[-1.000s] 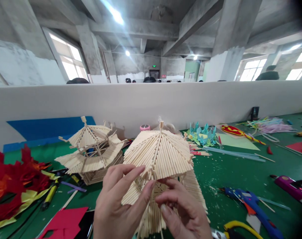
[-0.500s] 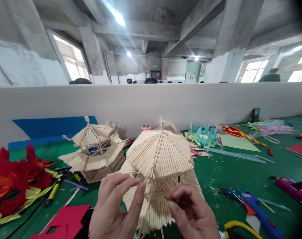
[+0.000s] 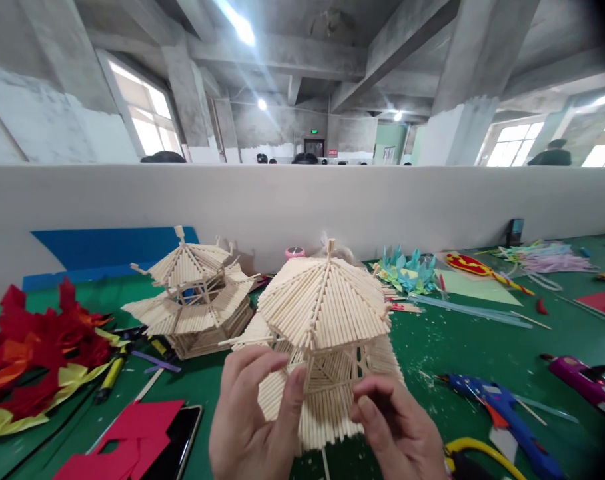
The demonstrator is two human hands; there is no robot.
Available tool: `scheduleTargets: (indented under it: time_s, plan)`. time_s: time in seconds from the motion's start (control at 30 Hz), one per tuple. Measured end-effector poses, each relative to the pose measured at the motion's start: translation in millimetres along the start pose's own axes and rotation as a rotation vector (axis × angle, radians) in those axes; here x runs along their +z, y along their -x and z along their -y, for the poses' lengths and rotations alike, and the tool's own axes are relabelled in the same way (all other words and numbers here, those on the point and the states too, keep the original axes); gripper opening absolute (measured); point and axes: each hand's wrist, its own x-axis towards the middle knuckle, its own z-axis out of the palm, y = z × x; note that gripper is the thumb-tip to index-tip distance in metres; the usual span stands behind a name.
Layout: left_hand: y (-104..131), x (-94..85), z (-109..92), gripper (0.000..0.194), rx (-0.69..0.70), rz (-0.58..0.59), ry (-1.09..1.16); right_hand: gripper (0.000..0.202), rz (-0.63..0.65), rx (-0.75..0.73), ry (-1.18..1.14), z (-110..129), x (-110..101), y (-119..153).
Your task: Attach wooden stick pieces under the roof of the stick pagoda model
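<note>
A pavilion model of pale wooden sticks (image 3: 327, 300) stands in front of me, with a pointed upper roof and a wider lower roof. At its front left is my left hand (image 3: 262, 413), thumb and fingers apart with nothing between them. My right hand (image 3: 397, 427) is at the model's front right, its thumb and fingertips pressed together. Whatever may be between those fingertips is too small to make out. Behind and to the left stands a second stick pavilion (image 3: 192, 293).
Red paper pieces (image 3: 47, 347) and a phone (image 3: 182, 440) lie left. On the right are a blue glue gun (image 3: 502, 407), yellow-handled pliers (image 3: 477, 447) and a purple tool (image 3: 582, 380). A white partition (image 3: 232, 200) stands behind.
Both hands have shifted slightly right. A stick that slanted down the model's front between the hands no longer shows there. The view has moved a little, and more of the phone shows.
</note>
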Motion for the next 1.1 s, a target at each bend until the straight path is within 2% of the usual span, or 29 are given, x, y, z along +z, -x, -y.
scheduleTargets:
  time_s: [0.07, 0.17, 0.4, 0.77, 1.1]
  plan:
    - [-7, 0.6, -1, 0.027, 0.03, 0.007, -0.046, 0.009, -0.023, -0.107, 0.035, 7, 4, -4]
    - [-21, -1.7, -3, 0.026, 0.085, 0.072, -0.099, 0.004, -0.047, -0.201, 0.046, 14, 6, -10]
    - [-47, -2.6, -4, 0.015, 0.201, 0.203, -0.224, 0.006, -0.044, -0.223, 0.058, 14, 0, -14]
    - [-50, 0.5, -1, 0.008, 0.133, 0.242, -0.186, 0.008, -0.002, -0.258, 0.064, 11, -3, -16]
    - [-52, 0.5, -2, 0.009, 0.168, 0.268, -0.171, 0.017, 0.099, -0.281, 0.033, 11, -3, -21]
